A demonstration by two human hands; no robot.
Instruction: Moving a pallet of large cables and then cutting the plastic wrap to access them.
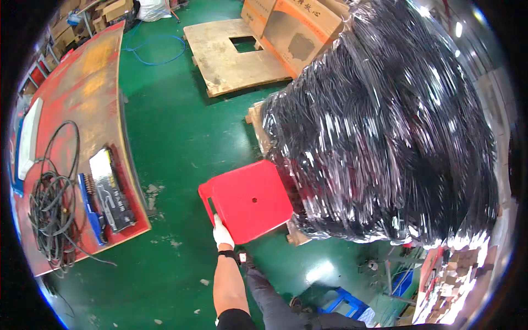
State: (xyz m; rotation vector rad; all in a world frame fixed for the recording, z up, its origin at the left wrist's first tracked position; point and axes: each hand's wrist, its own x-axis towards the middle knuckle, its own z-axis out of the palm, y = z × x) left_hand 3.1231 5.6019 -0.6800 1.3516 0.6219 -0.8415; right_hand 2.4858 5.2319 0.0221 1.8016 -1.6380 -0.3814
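Observation:
My left hand [223, 235], in a white glove, grips a red plastic stool [258, 212] at its near left corner, by the long slot in its side. Part of the fingers is hidden at the stool's edge. The square top, with a small round hole in it, faces up toward me. Its right side lies against or just in front of a large stack of black, shiny plastic-wrapped strands [379, 126]; whether they touch I cannot tell. My right hand is out of view.
On the left, a worn red table [91, 104] holds coiled black cable [52, 220], a blue tool [94, 212] and a black box [113, 192]. Ahead lie a wooden board [220, 60] and cartons [300, 27]. Blue hose [159, 61] crosses the green floor. A blue stool [346, 302] stands lower right.

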